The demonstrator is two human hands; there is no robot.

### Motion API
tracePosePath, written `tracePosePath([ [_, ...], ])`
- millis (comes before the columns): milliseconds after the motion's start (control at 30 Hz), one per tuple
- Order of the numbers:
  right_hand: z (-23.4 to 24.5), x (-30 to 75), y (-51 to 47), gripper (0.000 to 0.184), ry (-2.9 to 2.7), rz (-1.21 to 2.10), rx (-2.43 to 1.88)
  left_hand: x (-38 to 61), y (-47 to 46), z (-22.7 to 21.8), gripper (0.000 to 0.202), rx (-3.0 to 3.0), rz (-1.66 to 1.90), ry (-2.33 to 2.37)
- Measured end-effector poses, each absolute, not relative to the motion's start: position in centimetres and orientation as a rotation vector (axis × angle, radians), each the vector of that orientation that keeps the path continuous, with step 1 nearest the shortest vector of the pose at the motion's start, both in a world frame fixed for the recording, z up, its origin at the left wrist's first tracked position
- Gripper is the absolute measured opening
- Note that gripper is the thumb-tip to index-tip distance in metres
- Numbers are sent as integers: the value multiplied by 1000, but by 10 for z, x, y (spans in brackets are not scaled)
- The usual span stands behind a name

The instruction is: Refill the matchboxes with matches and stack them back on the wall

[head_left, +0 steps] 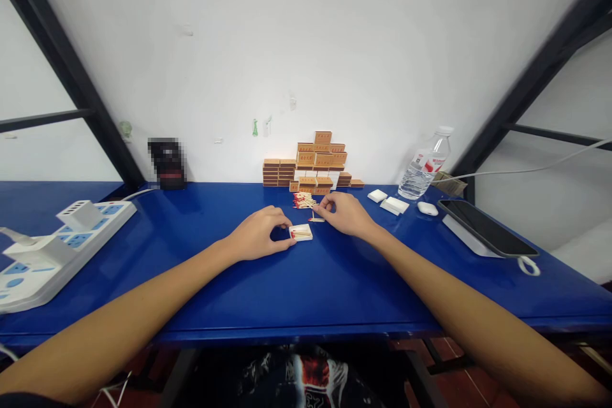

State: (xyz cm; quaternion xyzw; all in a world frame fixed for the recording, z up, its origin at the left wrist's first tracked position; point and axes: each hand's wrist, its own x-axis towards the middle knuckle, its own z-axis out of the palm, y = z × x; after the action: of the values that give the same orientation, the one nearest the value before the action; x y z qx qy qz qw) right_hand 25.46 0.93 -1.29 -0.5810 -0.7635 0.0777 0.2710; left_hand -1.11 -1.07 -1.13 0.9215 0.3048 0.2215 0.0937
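My left hand [262, 233] grips the left end of a small white matchbox tray [306, 236] between thumb and fingers, on the blue table. A few red-tipped matches lie in the tray. To its upper right, my right hand [345, 212] is closed in a pinch with a match [313, 213] at its fingertips. A couple of loose matches [317, 220] lie on the table just below those fingertips. Behind them is a pile of red-headed matches [305, 200], close to the stacked matchboxes [321, 158] against the wall.
White matchbox trays [394, 205], a water bottle [419, 166], a white earphone case [427, 208] and a phone [488, 227] stand on the right. A power strip [102, 220] with plugged-in chargers takes up the left of the blue table [296, 293]. A dark blurred object [168, 164] stands by the wall.
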Motion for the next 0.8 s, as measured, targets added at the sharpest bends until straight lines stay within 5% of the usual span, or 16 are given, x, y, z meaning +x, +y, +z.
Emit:
tracePosePath([
  [100, -14, 251, 12, 43, -2080, 221, -1622, -11, -10, -12, 27, 2740, 656, 898],
  [300, -14, 244, 18, 25, -2155, 323, -1673, -11, -9, -12, 27, 2735, 662, 894],
  [800, -10, 253, 28, 27, -2090, 500, -1718, -11, -9, -13, 27, 2731, 646, 901],
])
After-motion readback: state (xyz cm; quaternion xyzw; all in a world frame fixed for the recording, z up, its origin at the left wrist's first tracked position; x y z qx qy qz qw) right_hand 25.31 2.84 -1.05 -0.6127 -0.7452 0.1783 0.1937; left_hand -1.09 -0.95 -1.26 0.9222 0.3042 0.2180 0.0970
